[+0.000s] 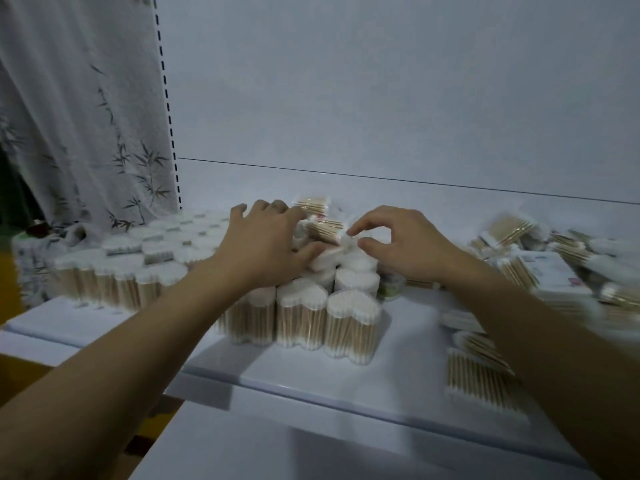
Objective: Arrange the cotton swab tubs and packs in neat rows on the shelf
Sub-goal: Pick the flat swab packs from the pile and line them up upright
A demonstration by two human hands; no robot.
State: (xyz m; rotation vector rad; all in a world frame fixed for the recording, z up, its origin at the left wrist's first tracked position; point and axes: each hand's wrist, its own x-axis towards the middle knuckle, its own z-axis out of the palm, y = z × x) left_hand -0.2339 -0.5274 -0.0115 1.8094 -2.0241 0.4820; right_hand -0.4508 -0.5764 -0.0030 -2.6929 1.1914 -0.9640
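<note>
White heart-shaped tub (329, 259) lies tilted between the hands, atop standing tubs (353, 317): left hand (266, 237) spread, thumb against it, right hand (398, 242) pinching its edge (better lowered upright, flush with neighbours).

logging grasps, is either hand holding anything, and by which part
The right hand pinches the clear pack of wooden-stemmed cotton swabs by its white end, thumb and forefinger. The left hand rests open alongside.
</note>
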